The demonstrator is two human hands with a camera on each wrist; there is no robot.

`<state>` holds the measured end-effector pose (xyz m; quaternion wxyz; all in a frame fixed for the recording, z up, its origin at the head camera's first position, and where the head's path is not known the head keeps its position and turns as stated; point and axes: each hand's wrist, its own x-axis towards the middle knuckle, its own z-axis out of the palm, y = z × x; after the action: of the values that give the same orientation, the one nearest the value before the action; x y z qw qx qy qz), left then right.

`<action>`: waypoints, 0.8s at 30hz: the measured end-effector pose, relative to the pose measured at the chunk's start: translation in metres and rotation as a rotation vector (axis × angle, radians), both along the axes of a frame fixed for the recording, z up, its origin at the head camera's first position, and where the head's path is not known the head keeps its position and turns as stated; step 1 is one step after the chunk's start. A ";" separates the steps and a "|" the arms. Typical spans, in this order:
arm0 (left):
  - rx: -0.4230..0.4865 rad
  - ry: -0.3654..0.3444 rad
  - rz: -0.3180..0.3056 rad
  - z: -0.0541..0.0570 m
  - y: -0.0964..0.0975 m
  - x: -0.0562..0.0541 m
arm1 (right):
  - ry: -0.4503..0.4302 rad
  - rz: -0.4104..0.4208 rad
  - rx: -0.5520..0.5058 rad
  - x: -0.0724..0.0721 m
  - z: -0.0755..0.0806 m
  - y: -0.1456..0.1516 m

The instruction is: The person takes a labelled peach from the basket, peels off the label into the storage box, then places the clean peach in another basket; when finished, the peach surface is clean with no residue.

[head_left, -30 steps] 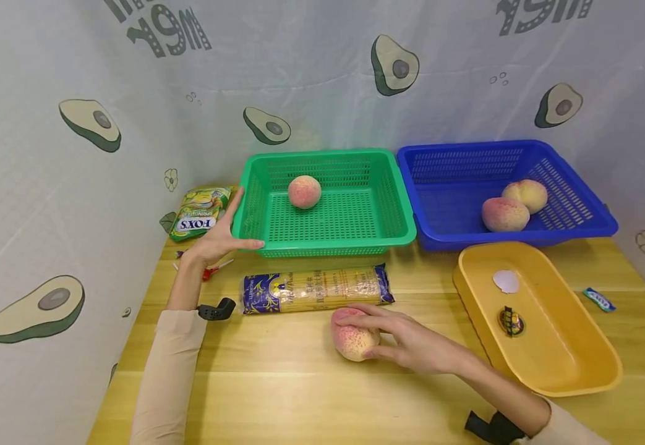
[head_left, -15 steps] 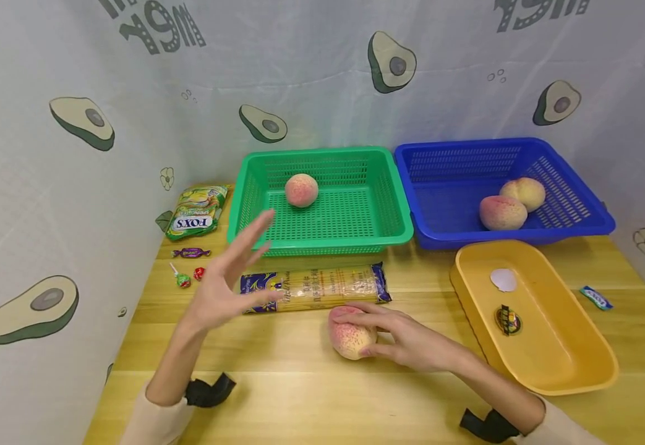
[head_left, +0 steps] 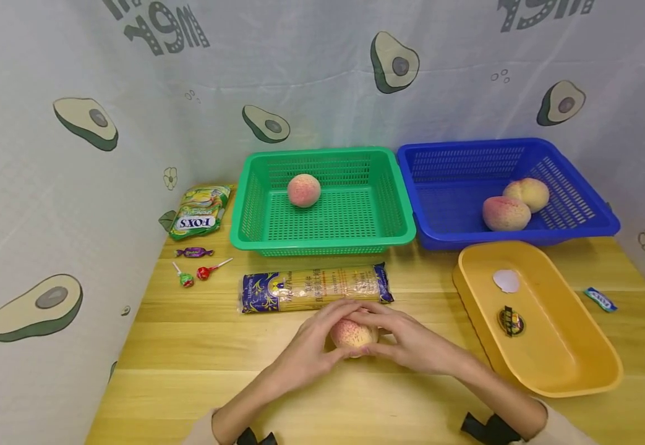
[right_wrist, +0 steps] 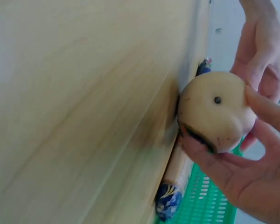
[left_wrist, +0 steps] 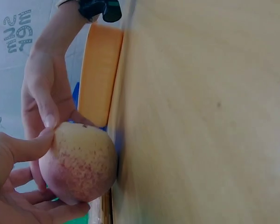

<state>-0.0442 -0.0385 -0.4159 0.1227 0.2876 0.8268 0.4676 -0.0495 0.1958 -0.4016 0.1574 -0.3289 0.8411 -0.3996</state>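
Both hands hold one pink-and-yellow peach point(head_left: 352, 334), which rests on the wooden table in front of the spaghetti packet. My left hand point(head_left: 307, 350) grips its left side, fingers over the top and thumb low at the front. From the right, my right hand point(head_left: 421, 343) holds it the same way, and the two thumbs meet near the front. A speckled red patch shows on the peach point(left_wrist: 81, 163) in the left wrist view. In the right wrist view the peach point(right_wrist: 214, 112) has a small dark spot and a dark-edged gap near the fingertips.
Behind lie a spaghetti packet point(head_left: 313, 289), a green basket point(head_left: 322, 245) with one peach, and a blue basket point(head_left: 444, 237) with two. A yellow tray point(head_left: 545, 361) stands right, beside a small wrapped candy point(head_left: 600, 299). Lollipops point(head_left: 203, 272), a purple candy point(head_left: 195, 252) and a FOX'S bag point(head_left: 200, 211) lie left.
My left hand has left the green basket's rim, come right and toward me, and taken hold of the peach. My right hand has stayed on the peach.
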 end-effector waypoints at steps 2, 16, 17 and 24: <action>0.015 -0.030 0.000 0.000 -0.002 -0.002 | -0.051 0.013 -0.032 0.000 -0.001 0.002; -0.060 -0.077 -0.092 -0.005 -0.012 0.006 | -0.077 -0.019 -0.094 0.002 -0.008 0.007; -0.052 -0.086 -0.091 -0.006 -0.012 0.006 | -0.085 -0.023 -0.105 0.003 -0.009 0.007; 0.004 -0.243 -0.143 -0.008 -0.014 0.003 | -0.121 0.015 -0.070 0.006 -0.004 0.011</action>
<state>-0.0413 -0.0527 -0.4238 0.2544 0.2871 0.7823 0.4908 -0.0437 0.2066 -0.4059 0.1994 -0.3158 0.8130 -0.4468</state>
